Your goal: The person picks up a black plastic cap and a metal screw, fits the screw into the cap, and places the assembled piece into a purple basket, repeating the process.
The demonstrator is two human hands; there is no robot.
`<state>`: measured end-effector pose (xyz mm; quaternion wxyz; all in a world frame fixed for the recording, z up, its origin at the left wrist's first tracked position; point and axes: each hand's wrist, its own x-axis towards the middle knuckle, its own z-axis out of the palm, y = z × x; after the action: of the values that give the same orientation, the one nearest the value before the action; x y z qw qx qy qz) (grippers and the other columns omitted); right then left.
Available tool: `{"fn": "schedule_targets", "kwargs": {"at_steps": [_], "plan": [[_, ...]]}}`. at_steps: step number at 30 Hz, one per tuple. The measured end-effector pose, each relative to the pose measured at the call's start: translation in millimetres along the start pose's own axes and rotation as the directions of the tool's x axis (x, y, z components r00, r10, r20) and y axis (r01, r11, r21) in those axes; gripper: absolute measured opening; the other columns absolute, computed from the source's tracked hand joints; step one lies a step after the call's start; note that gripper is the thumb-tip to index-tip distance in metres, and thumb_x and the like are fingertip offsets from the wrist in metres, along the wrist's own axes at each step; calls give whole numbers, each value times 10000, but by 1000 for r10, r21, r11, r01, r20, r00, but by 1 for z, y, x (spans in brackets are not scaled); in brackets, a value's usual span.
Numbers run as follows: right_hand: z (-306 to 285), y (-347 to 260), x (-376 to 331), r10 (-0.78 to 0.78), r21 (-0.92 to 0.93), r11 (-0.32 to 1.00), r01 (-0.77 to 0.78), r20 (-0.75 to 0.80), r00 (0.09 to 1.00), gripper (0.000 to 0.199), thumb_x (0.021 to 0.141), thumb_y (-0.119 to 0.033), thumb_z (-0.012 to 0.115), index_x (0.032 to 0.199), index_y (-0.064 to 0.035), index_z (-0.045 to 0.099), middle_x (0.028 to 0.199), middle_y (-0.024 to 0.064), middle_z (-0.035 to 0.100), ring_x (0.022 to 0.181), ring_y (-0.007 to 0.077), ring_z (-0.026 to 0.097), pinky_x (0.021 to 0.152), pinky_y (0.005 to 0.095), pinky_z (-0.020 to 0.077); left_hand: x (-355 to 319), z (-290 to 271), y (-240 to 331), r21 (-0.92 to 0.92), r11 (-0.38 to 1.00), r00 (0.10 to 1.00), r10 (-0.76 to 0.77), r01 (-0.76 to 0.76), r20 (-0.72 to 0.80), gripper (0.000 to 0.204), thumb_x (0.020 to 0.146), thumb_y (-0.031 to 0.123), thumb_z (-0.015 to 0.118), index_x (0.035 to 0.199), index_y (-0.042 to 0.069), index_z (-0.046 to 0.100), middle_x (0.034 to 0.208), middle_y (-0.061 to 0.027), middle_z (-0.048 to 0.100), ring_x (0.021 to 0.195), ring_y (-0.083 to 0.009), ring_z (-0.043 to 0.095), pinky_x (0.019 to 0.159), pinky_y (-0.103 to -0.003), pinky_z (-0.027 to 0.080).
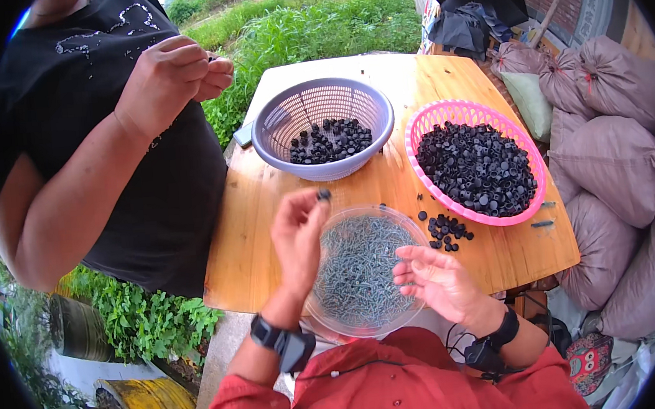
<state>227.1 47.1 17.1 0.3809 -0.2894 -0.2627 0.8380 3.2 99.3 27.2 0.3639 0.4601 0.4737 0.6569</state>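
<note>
Between the thumb and fingertips of my left hand (299,234) is a small round black plastic cap (324,195). That hand is raised over the left rim of a clear round bowl (319,316), which is filled with thin grey screws (363,271). On the bowl's right side hovers my right hand (445,284), its fingers loosely bent and apart, with nothing visible in them. Several loose black caps (445,230) lie on the wooden table (257,237) just beyond my right hand. Straps with dark devices circle both my wrists.
A grey-purple basket (273,151) and a pink basket (537,176) hold many black caps. At the left, another person (108,152) in a black shirt holds a small dark piece. Stuffed sacks (608,155) are piled along the table's right side. A phone-like object (243,135) lies by the left edge.
</note>
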Motion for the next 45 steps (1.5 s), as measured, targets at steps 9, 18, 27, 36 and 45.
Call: {"fn": "schedule_targets", "kwargs": {"at_steps": [9, 18, 27, 36, 45], "plan": [[-34, -26, -13, -651, -910, 326, 256, -20, 758, 120, 840, -49, 562, 932, 8, 615, 835, 59, 594, 707, 146, 582, 642, 257, 468, 101, -11, -47, 384, 910, 975, 205, -158, -84, 276, 724, 72, 704, 987, 15, 644, 773, -42, 653, 615, -60, 547, 562, -203, 448], [-45, -27, -7, -640, -968, -248, 35, 191, 744, 169, 735, -36, 627, 904, -44, 630, 831, 116, 562, 730, 303, 586, 645, 384, 474, 17, 5, 2, 219, 974, 985, 21, -59, 174, 234, 769, -25, 630, 1001, 7, 625, 712, 53, 537, 587, -7, 418, 521, -154, 342], [-63, -24, 14, -579, -944, -315, -104, 104, 809, 117, 736, -59, 620, 853, -63, 629, 818, 103, 549, 718, 314, 588, 621, 417, 471, -42, 13, 9, 360, 929, 808, -147, -85, 571, 207, 793, -6, 625, 997, 28, 627, 908, -8, 614, 774, -57, 536, 652, -199, 431], [-5, -4, -2, -621, -896, -69, 439, 383, 683, 168, 672, -10, 702, 828, -37, 645, 750, 67, 548, 639, 199, 576, 564, 293, 471, -62, 25, -5, 11, 692, 512, -545, 722, 664, 235, 844, 94, 602, 1052, -16, 591, 936, -69, 636, 780, -103, 594, 657, -205, 464], [-6, 1, 33, -519, -889, -204, 410, 453, 724, 175, 696, -58, 681, 864, -52, 631, 767, 71, 553, 709, 230, 580, 603, 329, 469, -70, -33, -16, -231, 682, 710, -594, 694, 378, 179, 841, 16, 572, 1020, 5, 578, 919, -104, 640, 737, -109, 588, 639, -207, 478]]}}
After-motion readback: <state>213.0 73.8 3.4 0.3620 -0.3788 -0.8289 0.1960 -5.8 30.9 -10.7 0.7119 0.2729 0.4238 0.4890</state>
